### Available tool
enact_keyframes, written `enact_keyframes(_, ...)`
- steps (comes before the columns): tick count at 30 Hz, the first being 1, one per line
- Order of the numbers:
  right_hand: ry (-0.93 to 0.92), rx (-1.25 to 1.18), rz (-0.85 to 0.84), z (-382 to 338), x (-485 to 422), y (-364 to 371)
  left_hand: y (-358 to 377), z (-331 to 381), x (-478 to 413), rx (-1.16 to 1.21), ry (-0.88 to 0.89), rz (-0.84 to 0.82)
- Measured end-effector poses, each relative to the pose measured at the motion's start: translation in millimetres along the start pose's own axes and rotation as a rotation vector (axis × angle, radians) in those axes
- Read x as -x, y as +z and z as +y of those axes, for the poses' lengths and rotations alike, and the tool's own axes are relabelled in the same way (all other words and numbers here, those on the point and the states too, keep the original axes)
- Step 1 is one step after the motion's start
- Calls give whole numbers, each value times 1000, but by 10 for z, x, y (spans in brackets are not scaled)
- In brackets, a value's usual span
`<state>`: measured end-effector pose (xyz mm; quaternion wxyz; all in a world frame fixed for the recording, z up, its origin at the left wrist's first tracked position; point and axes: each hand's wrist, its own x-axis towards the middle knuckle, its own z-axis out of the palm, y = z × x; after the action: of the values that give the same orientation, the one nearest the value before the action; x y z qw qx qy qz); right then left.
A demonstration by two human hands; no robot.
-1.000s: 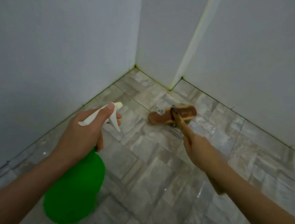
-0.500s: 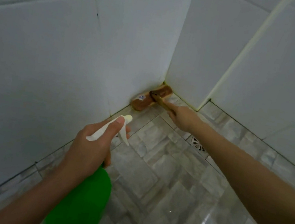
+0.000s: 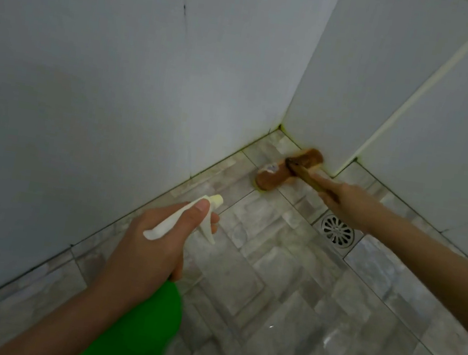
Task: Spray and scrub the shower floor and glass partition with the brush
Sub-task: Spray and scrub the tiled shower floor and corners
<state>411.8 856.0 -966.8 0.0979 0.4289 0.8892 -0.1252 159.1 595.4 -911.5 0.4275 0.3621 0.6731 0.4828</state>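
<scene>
My right hand (image 3: 343, 200) grips the wooden handle of a brown scrub brush (image 3: 288, 170), whose head lies on the grey tiled shower floor (image 3: 286, 290) near the far corner, its far end against the white wall. My left hand (image 3: 150, 252) holds a green spray bottle (image 3: 139, 329) by its neck, with the thumb along the white trigger head (image 3: 185, 218). The nozzle points toward the corner. No glass partition is in view.
White tiled walls (image 3: 104, 84) close the corner on the left and behind. A round metal floor drain (image 3: 337, 231) sits just under my right wrist. A pale vertical strip (image 3: 413, 94) runs up the right wall.
The brush head has moved from tight against the left wall at the corner to the right, along the foot of the back wall. The spray bottle has stayed about where it was.
</scene>
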Motion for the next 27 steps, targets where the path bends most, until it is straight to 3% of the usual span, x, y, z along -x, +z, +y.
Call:
enact_keyframes(4,50,89,-116,143,336,-136,-81,0,12,4,-20,34)
enact_keyframes(10,-9,-102,77,-298,-351,14,33,-133,111,-21,-26,-3)
enact_keyframes(17,-73,92,-119,-289,540,7,-164,-151,238,-2,-33,65)
enact_keyframes(20,-133,-20,-25,-794,37,73,-214,-175,274,-19,-30,67)
enact_keyframes(23,-79,-160,91,-1080,-270,201,-257,-216,333,-25,-12,68)
enact_keyframes(27,-51,-189,60,-1149,253,504,-443,-219,422,-26,-35,131)
